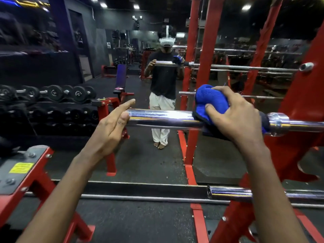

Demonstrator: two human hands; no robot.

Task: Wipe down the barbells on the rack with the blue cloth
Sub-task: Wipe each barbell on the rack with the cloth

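A chrome barbell [163,118] lies horizontally on the red rack [298,106] at chest height, its sleeve end pointing left. My right hand [236,116] presses a bunched blue cloth [210,100] around the sleeve, close to the collar. My left hand [112,127] holds the free end of the sleeve, thumb on the metal and index finger stretched out. A second barbell [231,192] rests lower on the rack, and a third end [306,66] sticks out higher up.
A wall mirror ahead reflects a person and the rack. A dumbbell rack [52,102] stands at the left. A red bench frame [26,172] with a yellow sticker sits at the lower left. The floor is black rubber.
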